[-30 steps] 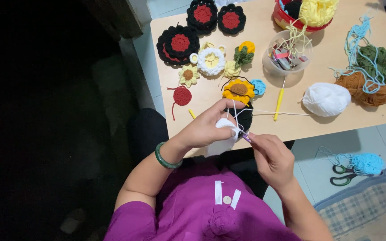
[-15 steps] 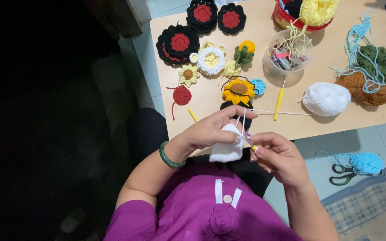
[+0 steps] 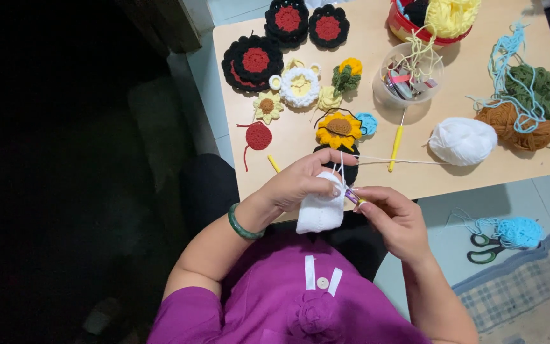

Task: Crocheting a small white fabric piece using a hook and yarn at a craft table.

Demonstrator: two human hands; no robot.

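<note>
Both hands (image 3: 303, 181) (image 3: 393, 216) pinched, near chest

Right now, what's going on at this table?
A person in a purple top is crocheting. The left hand holds a white piece over the lap, and the right hand works a hook into its top edge. A white strand runs from the piece to a white yarn ball on the table. Finished flowers, including a sunflower, lie spread across the table, with a yellow hook beside them. Scissors lie on the floor.
</note>
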